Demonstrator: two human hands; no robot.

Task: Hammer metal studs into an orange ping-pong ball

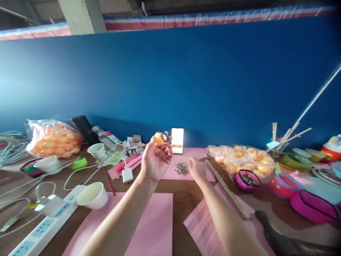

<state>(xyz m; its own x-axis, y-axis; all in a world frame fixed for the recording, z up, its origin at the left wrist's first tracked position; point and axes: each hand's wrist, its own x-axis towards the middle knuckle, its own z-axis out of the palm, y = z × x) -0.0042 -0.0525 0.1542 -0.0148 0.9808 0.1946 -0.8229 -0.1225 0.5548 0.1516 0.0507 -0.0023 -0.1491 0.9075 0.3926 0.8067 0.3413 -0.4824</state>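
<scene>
An orange ball (pixel 160 137), partly covered with shiny silver pieces, sits raised above the table, pinched at the fingertips of the left hand (pixel 156 160), palm turned toward the camera. The right hand (pixel 195 169) lies low, palm down, at the edge of a small pile of silver pieces (pixel 182 168) on a pink sheet (pixel 198 153); its fingertips are hidden, so I cannot tell whether they pinch anything.

Just behind the ball a smartphone (pixel 177 140) leans upright against the blue wall (pixel 186 78), its white screen showing a red bar; the writing is too small to read. A clear bottle (pixel 106 137) to the left carries a red and white label, also unreadable.

Plastic bags of orange balls lie at the left (pixel 52 138) and the right (pixel 239 158). Beside the right bag are a pink bowl (pixel 246 179) of silver pieces and a bundle of wooden sticks (pixel 227 190). Nearer the left forearm stand a white paper cup (pixel 93 195), a white charger (pixel 127 175) and a power strip (pixel 39 231).
</scene>
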